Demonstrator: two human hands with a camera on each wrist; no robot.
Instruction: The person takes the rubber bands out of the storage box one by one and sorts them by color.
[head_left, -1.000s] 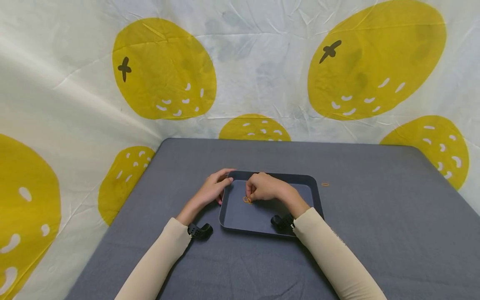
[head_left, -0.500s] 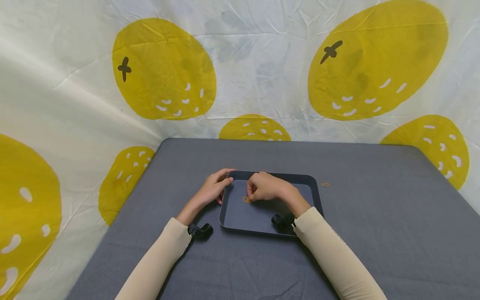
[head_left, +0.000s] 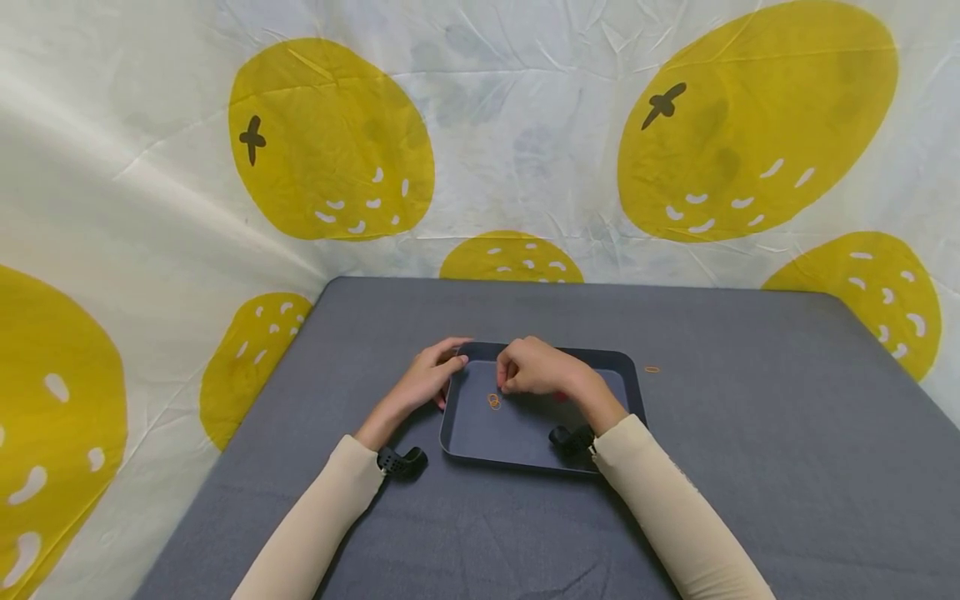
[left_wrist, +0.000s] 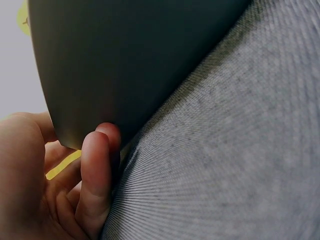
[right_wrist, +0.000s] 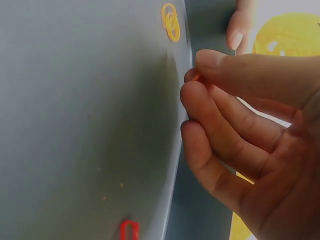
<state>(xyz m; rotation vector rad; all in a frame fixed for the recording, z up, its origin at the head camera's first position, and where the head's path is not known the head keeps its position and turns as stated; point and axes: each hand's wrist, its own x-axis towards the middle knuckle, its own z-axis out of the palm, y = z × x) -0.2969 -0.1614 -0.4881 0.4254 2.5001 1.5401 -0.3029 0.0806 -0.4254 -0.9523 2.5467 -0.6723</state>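
A dark grey shallow tray [head_left: 517, 463] lies on the cloth. My left hand [head_left: 427, 377] grips its far left corner, thumb over the rim and fingers along the outer wall [left_wrist: 125, 65]. Above the tray floor, my right hand [head_left: 538, 367] pinches thumb against fingertips; a sliver of an orange rubber band [right_wrist: 197, 77] shows between them, the rest hidden. Just left of those fingertips, two overlapping orange rubber bands [head_left: 493, 402] lie on the tray floor. Partly under the right hand is a small red loop [right_wrist: 129, 230], its far end cut off by the frame.
Another orange rubber band [head_left: 652, 369] lies on the grey cloth [head_left: 750, 450] right of the tray. Behind the table hangs a white curtain with yellow fruit prints [head_left: 330, 142]. Black wrist straps [head_left: 402, 463] sit at both cuffs.
My right hand has lifted slightly up and away from the orange rubber bands, leaving two overlapping on the tray floor. The red loop now shows beneath it. My left hand stays on the corner.
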